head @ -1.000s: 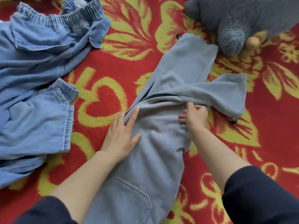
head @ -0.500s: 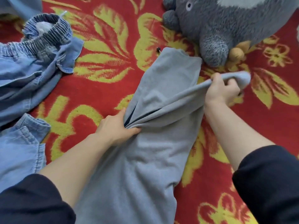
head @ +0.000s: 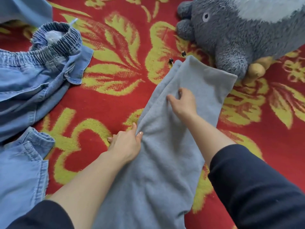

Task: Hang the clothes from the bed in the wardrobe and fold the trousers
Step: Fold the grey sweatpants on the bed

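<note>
The trousers (head: 165, 162) lie mid scene on the bed (head: 115, 104), legs stacked. My left hand (head: 127, 142) pinches their left edge; right hand (head: 183, 103) rests open on top. My judgement: smooth toward far hems, align edges, then fold.

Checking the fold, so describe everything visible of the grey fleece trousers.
The grey fleece trousers look soft and thick, lying lengthwise on the red and yellow floral blanket, legs stacked, hems pointing away beside the grey plush toy. Two black cord beads poke out at the hems. The left hand grips their left edge; the right hand touches the top layer. Their near end leaves the frame.
</note>
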